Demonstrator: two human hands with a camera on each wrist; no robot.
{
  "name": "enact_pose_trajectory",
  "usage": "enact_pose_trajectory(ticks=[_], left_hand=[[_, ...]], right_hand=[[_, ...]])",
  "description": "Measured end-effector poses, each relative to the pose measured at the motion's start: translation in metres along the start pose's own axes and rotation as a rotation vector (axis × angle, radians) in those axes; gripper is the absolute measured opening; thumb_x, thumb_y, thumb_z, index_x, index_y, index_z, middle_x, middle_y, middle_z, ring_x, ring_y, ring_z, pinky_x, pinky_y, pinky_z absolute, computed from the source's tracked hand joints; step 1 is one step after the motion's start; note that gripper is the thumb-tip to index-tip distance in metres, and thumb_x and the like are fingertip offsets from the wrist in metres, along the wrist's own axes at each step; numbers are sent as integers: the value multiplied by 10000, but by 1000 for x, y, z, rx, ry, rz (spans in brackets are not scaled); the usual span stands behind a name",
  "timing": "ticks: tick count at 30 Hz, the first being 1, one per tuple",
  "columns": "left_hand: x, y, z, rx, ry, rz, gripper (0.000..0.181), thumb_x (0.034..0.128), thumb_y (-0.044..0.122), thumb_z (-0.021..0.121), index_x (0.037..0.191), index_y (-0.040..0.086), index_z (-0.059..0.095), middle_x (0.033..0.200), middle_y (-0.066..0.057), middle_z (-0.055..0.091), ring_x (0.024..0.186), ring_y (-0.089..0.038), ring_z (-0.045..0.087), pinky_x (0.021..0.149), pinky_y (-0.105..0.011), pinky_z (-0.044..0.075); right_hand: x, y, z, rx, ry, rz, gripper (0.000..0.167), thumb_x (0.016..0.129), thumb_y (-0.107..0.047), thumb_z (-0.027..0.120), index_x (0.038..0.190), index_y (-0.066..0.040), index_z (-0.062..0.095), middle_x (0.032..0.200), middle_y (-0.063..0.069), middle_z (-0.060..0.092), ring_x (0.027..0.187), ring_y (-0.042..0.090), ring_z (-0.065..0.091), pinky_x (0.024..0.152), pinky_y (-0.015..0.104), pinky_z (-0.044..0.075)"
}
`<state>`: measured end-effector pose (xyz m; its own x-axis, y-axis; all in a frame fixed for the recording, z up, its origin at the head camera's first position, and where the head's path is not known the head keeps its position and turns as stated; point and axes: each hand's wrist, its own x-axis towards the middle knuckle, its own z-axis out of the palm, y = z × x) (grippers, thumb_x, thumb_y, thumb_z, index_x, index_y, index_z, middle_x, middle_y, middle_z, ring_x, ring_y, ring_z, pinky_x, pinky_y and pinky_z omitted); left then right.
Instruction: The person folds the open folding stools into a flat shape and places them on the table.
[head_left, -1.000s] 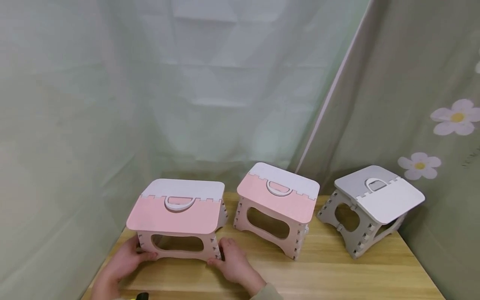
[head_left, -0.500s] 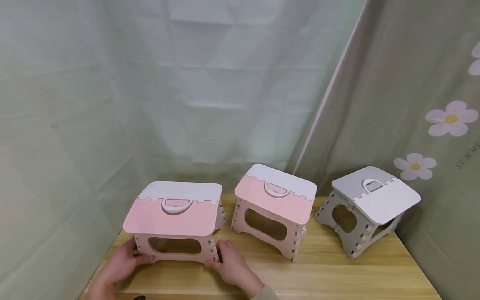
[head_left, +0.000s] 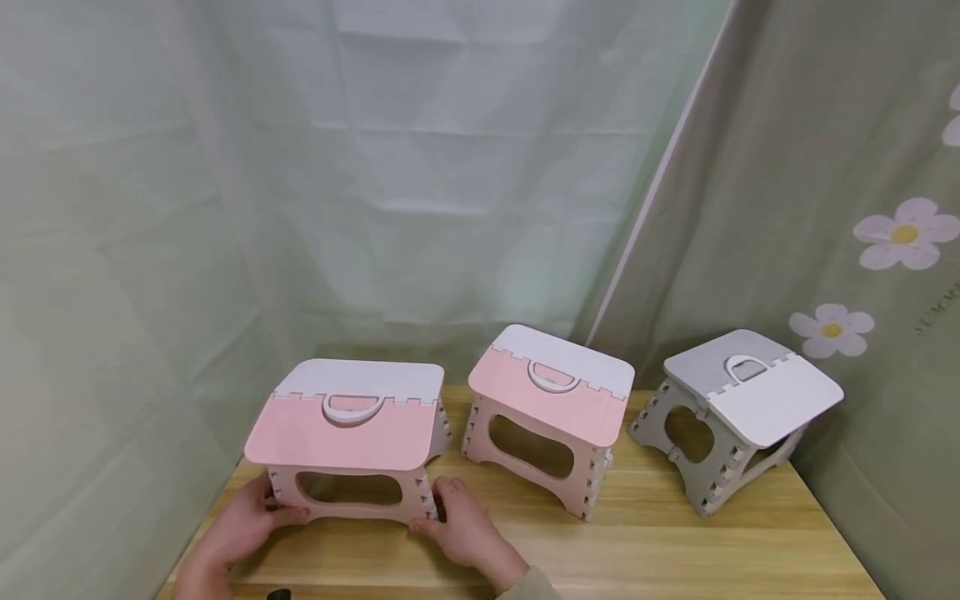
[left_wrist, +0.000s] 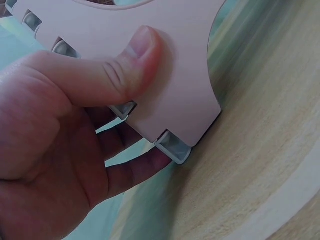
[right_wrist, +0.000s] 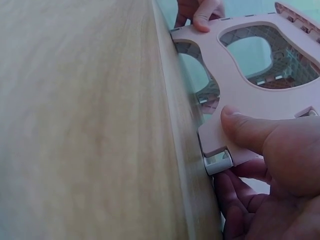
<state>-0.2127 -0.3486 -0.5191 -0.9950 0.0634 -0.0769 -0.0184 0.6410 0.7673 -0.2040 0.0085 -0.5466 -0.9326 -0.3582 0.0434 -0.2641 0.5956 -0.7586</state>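
Observation:
A pink-and-white folding step stool [head_left: 337, 433] stands unfolded at the left of the table. My left hand [head_left: 246, 521] grips its front left leg; in the left wrist view the thumb [left_wrist: 137, 60] presses the flat pink face while the other fingers curl behind the hinged edge. On the opposite side my right hand [head_left: 468, 525] holds the front right leg. In the right wrist view its thumb [right_wrist: 245, 127] lies on the front of the leg panel [right_wrist: 235, 95] and the fingers go round behind, partly hidden.
A second pink-and-white folding stool [head_left: 551, 400] stands just right of the held one. Farther right is a grey-and-white folding stool [head_left: 738, 408]. All are on a wooden table [head_left: 660, 550], with curtains [head_left: 465, 183] behind and at both sides. A small dark object [head_left: 279, 594] shows at the bottom edge.
Both hands keep the same hold on the left stool. The whole head view has shifted slightly; the stools stay in place relative to one another.

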Motion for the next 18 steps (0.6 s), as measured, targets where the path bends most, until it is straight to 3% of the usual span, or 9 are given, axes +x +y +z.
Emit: enact_pose_trajectory(ticks=[18], left_hand=[[-4, 2, -1, 38, 16, 12, 668, 857, 220, 917, 1339, -96, 577, 1201, -157, 699, 1069, -267, 627, 861, -329, 533]], right_hand=[[-3, -3, -1, 9, -8, -2, 379, 921, -416, 855, 1076, -182, 601, 981, -75, 507, 876, 102, 472, 781, 361, 410]])
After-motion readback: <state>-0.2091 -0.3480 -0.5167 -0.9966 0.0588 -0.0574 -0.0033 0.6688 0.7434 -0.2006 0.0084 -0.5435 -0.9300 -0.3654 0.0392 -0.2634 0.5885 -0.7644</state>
